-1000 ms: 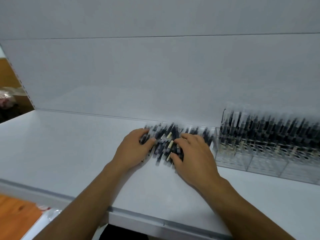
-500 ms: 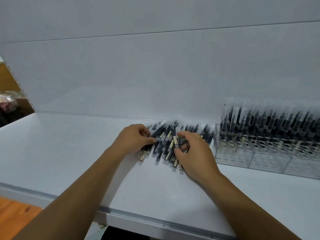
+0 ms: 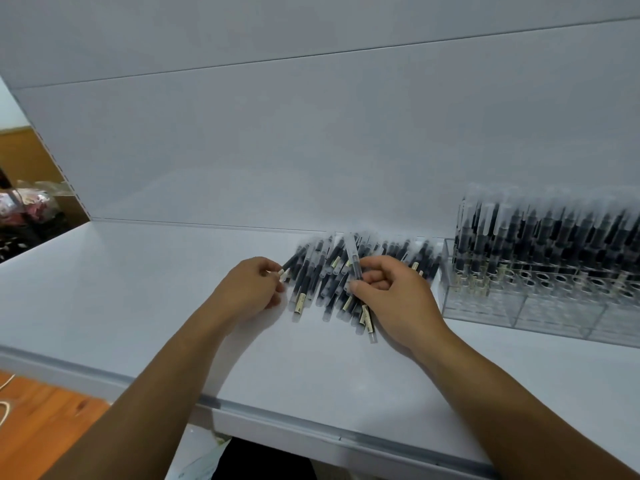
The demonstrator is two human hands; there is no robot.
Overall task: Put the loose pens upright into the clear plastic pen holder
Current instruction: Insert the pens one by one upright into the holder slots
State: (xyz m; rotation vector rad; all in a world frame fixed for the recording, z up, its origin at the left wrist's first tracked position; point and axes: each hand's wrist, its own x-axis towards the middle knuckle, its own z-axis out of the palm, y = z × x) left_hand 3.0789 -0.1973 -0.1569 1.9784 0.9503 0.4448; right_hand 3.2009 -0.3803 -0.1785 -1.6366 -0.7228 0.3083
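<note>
Loose pens: a heap on the white bench, against its back edge, right of centre. Clear plastic pen holder: just right of the heap, also along the back edge. Its rear rows are filled with upright pens, and open holes show in front.

Left hand: fingers curled, pinching the near end of an outer pen at the heap's left side.

Right hand: thumb and fingers curled round a raised pen, clear cap pointing away, above the heap.

Flat pen pile beside clear holder
</note>
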